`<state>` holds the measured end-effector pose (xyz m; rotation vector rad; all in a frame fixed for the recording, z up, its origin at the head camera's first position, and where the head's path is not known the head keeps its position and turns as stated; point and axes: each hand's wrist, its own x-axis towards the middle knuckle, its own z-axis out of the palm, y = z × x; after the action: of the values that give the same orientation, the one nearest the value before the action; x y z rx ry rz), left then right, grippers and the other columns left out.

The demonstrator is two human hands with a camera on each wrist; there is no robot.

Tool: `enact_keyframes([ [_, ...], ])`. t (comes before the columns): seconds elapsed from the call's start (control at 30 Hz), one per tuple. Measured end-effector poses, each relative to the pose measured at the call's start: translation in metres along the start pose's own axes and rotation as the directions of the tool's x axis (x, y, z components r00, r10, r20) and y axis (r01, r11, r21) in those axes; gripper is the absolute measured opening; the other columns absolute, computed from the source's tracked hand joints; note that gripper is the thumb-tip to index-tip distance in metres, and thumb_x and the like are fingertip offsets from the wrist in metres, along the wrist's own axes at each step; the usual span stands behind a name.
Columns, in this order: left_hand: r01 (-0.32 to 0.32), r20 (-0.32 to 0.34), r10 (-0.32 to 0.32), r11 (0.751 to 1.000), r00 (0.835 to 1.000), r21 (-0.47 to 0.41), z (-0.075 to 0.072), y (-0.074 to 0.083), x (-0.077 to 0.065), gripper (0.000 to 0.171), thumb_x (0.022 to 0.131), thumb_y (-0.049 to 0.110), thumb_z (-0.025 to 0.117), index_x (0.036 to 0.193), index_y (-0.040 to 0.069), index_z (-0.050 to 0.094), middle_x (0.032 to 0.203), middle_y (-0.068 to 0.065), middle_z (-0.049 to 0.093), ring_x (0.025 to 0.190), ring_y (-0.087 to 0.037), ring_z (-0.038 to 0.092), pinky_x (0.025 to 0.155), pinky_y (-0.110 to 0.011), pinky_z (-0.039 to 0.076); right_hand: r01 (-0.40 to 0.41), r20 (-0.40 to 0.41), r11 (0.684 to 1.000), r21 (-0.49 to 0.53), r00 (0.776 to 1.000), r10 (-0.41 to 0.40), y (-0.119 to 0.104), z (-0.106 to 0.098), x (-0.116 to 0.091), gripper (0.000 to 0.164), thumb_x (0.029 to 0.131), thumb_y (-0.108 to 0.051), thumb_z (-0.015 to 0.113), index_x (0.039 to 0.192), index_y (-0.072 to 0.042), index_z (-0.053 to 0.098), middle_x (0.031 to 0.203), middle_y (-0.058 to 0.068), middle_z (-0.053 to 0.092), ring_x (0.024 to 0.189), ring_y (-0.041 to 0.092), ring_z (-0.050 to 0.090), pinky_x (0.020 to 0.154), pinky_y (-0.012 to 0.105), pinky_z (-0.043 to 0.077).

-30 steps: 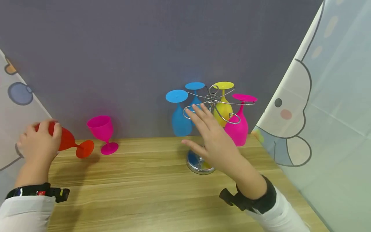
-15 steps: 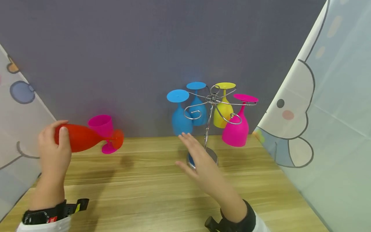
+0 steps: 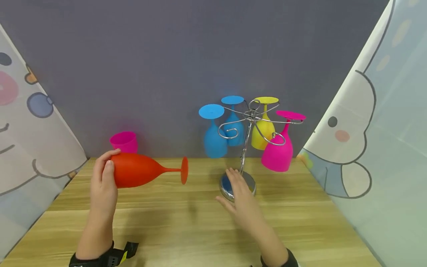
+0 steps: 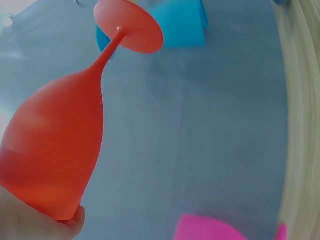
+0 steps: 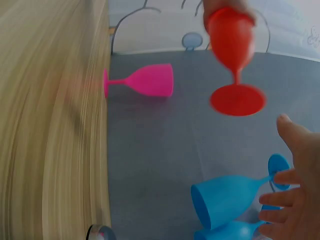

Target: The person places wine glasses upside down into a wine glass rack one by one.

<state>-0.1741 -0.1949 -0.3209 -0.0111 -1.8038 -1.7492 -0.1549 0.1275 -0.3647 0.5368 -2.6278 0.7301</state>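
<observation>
In the head view my left hand (image 3: 105, 181) grips a red wine glass (image 3: 136, 170) by the bowl near its rim. The glass lies sideways in the air, its foot toward the right. In the left wrist view the same red glass (image 4: 57, 140) slants upward, foot at the top. My right hand (image 3: 245, 202) is held in front of a metal glass rack (image 3: 247, 148), fingers extended and holding nothing. Two blue glasses (image 3: 215, 139), a yellow glass (image 3: 263, 129) and a pink glass (image 3: 277, 154) hang upside down from the rack's wire arms.
Another pink glass (image 3: 125, 142) stands upright at the back left, partly hidden behind the red one. The wooden tabletop (image 3: 186, 230) meets a grey back panel (image 3: 160, 74). Printed side panels (image 3: 393, 148) stand at both sides.
My left hand has carried the red glass rightward, turning its foot toward the rack. My right hand has drawn back and down from the rack's arms. The view has shifted slightly.
</observation>
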Motion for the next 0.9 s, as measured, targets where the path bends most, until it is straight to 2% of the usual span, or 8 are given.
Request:
enact_keyframes([
  [0.1, -0.031, 0.038, 0.036, 0.993, 0.999, -0.114, 0.009, 0.009, -0.010, 0.035, 0.102, 0.018, 0.038, 0.130, 0.005, 0.056, 0.124, 0.000, 0.054, 0.106, -0.018, 0.050, 0.080, -0.019, 0.047, -0.006, 0.006, 1.000, 0.002, 1.000, 0.006, 0.007, 0.003, 0.002, 0.084, 0.088, -0.042, 0.067, 0.151, -0.005, 0.026, 0.155, 0.017, 0.031, 0.144, 0.036, 0.028, 0.111, 0.055, 0.032],
  [0.2, -0.021, 0.062, 0.033, 0.983, 0.998, -0.184, 0.019, 0.014, -0.021, 0.035, 0.102, 0.018, 0.038, 0.130, 0.005, 0.056, 0.127, -0.001, 0.055, 0.109, -0.019, 0.050, 0.083, -0.022, 0.045, -0.024, 0.047, 0.999, 0.031, 0.999, 0.022, 0.012, 0.004, 0.004, 0.089, 0.085, -0.043, 0.071, 0.151, -0.006, 0.025, 0.157, 0.016, 0.027, 0.145, 0.036, 0.026, 0.110, 0.056, 0.033],
  [0.33, 0.078, 0.112, -0.057, 0.978, 0.992, -0.192, 0.034, 0.016, -0.040, 0.037, 0.104, 0.022, 0.034, 0.131, 0.007, 0.054, 0.131, 0.000, 0.053, 0.112, -0.019, 0.049, 0.086, -0.027, 0.043, -0.073, 0.162, 0.995, 0.066, 0.985, 0.062, 0.016, 0.007, 0.003, 0.094, 0.083, -0.042, 0.073, 0.153, -0.007, 0.022, 0.160, 0.014, 0.020, 0.148, 0.035, 0.019, 0.108, 0.058, 0.034],
  [0.43, 0.159, 0.189, -0.119, 0.964, 0.975, -0.213, 0.045, 0.012, -0.051, 0.039, 0.105, 0.023, 0.030, 0.132, 0.004, 0.050, 0.132, -0.002, 0.051, 0.114, -0.021, 0.049, 0.088, -0.027, 0.046, -0.084, 0.207, 0.994, 0.074, 0.976, 0.067, 0.018, 0.010, 0.002, 0.096, 0.081, -0.040, 0.075, 0.154, -0.008, 0.021, 0.161, 0.014, 0.018, 0.148, 0.036, 0.017, 0.107, 0.058, 0.036],
  [0.5, 0.220, 0.253, -0.156, 0.943, 0.955, -0.249, 0.052, 0.008, -0.057, 0.039, 0.106, 0.025, 0.028, 0.131, 0.003, 0.048, 0.131, -0.003, 0.051, 0.116, -0.022, 0.049, 0.088, -0.028, 0.049, -0.071, 0.211, 0.993, 0.093, 0.976, 0.050, 0.019, 0.012, 0.002, 0.098, 0.080, -0.040, 0.076, 0.154, -0.008, 0.021, 0.160, 0.014, 0.019, 0.148, 0.036, 0.017, 0.106, 0.058, 0.037],
  [0.6, 0.334, 0.357, -0.222, 0.895, 0.908, -0.295, 0.061, 0.002, -0.064, 0.039, 0.106, 0.032, 0.028, 0.130, 0.010, 0.049, 0.129, 0.001, 0.054, 0.118, -0.021, 0.051, 0.090, -0.031, 0.051, -0.046, 0.222, 0.984, 0.170, 0.975, 0.008, 0.019, 0.013, 0.002, 0.100, 0.080, -0.040, 0.077, 0.155, -0.010, 0.018, 0.161, 0.013, 0.017, 0.149, 0.035, 0.015, 0.108, 0.060, 0.034],
  [0.73, 0.475, 0.466, -0.292, 0.811, 0.835, -0.342, 0.070, -0.006, -0.072, 0.035, 0.105, 0.040, 0.029, 0.126, 0.024, 0.052, 0.126, 0.007, 0.058, 0.118, -0.017, 0.054, 0.094, -0.034, 0.050, -0.010, 0.223, 0.951, 0.310, 0.973, -0.062, 0.020, 0.014, 0.000, 0.104, 0.080, -0.035, 0.078, 0.156, -0.013, 0.010, 0.162, 0.012, 0.011, 0.149, 0.037, 0.013, 0.110, 0.067, 0.025],
  [0.9, 0.601, 0.535, -0.361, 0.700, 0.764, -0.385, 0.079, -0.013, -0.078, 0.034, 0.104, 0.042, 0.030, 0.124, 0.031, 0.055, 0.122, 0.009, 0.058, 0.114, -0.014, 0.054, 0.095, -0.034, 0.049, 0.032, 0.185, 0.921, 0.389, 0.976, -0.112, 0.020, 0.014, 0.001, 0.110, 0.077, -0.024, 0.081, 0.156, -0.012, 0.006, 0.162, 0.016, 0.007, 0.146, 0.044, 0.015, 0.107, 0.071, 0.023],
])
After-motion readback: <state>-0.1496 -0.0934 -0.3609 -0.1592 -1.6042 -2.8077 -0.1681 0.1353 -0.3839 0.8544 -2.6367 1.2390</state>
